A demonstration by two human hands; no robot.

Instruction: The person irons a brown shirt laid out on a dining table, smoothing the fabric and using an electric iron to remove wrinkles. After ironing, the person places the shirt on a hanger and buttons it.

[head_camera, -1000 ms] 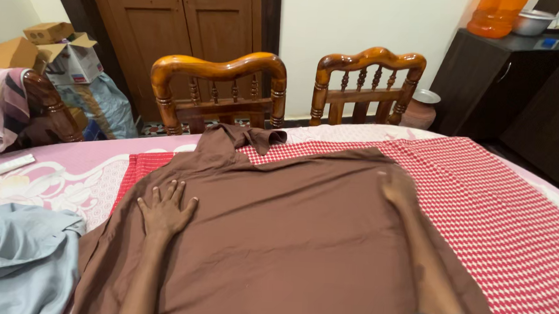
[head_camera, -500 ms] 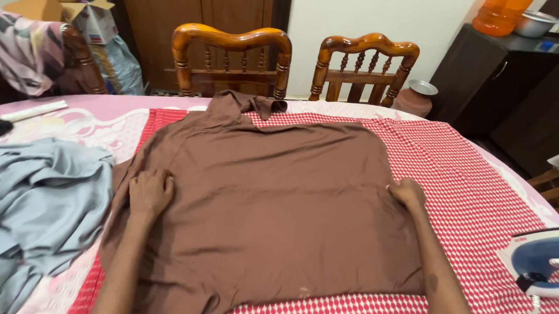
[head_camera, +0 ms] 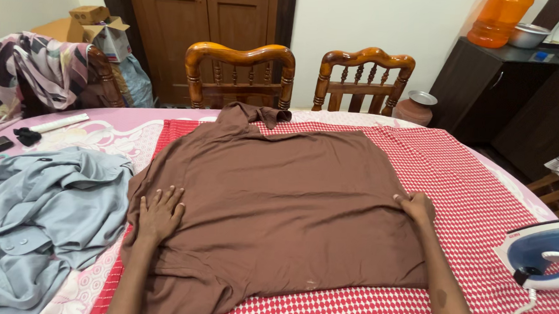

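Head view — left hand point(head_camera: 159, 213) now flat, fingers spread on brown shirt point(head_camera: 277, 195), right hand point(head_camera: 415, 207) pinching its edge.

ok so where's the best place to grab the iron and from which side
Take the iron by the arched handle on top, coming down from above with the right hand, which is nearer. It lies at the right table edge on the red checked cloth, and the opening under the handle looks wide enough for fingers. Mind the cord trailing toward you.
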